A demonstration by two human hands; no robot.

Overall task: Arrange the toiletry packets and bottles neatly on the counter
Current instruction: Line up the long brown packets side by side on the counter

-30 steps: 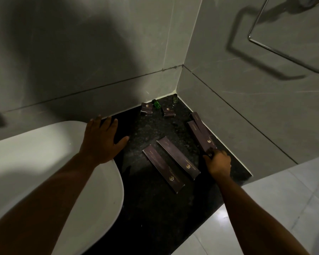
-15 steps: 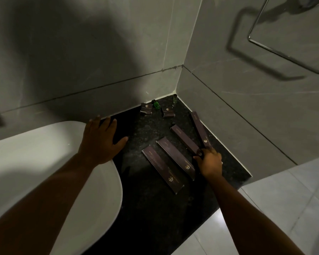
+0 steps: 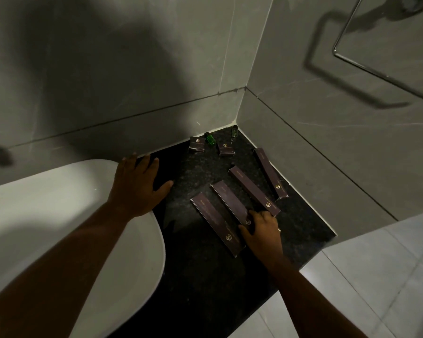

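Several long dark purple packets lie side by side on the black counter [image 3: 200, 276]: the leftmost packet [image 3: 215, 225], a second packet [image 3: 230, 203], a third packet [image 3: 253, 189] and a fourth packet [image 3: 270, 173] by the right wall. My right hand [image 3: 263, 231] rests on the near ends of the second and third packets, fingers spread over them. In the back corner stand two small purple boxes [image 3: 197, 144] [image 3: 226, 149], a green bottle [image 3: 210, 138] and a clear bottle [image 3: 234, 131]. My left hand [image 3: 138, 186] lies flat, fingers apart, on the white basin's rim.
A white basin [image 3: 59, 240] fills the left side. Grey tiled walls [image 3: 327, 118] close the counter at the back and right. A chrome towel rail [image 3: 376, 69] hangs on the right wall. Pale floor tiles [image 3: 376, 276] lie beyond the counter's right edge.
My right hand slid a long packet leftward off the one by the wall and into the row, then moved left onto the near ends of the middle packets. My left hand stayed put.
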